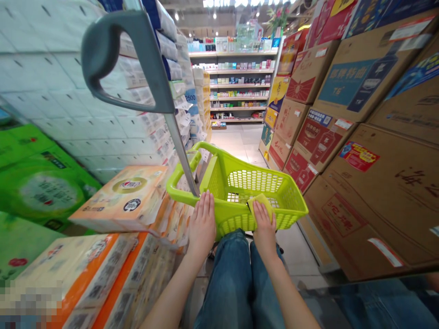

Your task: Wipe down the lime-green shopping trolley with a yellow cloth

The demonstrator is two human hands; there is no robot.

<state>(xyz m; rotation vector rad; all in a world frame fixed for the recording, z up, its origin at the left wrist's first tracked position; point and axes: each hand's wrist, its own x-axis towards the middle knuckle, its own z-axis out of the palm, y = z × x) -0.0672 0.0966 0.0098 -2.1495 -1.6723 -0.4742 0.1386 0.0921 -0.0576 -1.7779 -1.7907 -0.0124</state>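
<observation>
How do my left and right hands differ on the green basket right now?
The left hand touches the near side of the basket without a cloth, while the right hand presses a yellow cloth there. The left hand is beside the metal pole; the right hand is farther from it. Both point forward.

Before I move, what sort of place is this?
Probably a supermarket aisle: stacked brown cardboard cartons, long white product shelves, and a lime-green plastic shopping basket.

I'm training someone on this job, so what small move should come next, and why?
Probably slide the yellow cloth a little along the near rim of the lime-green shopping basket: the right hand has it against that rim, and the left hand rests on the same side, perhaps steadying it.
</observation>
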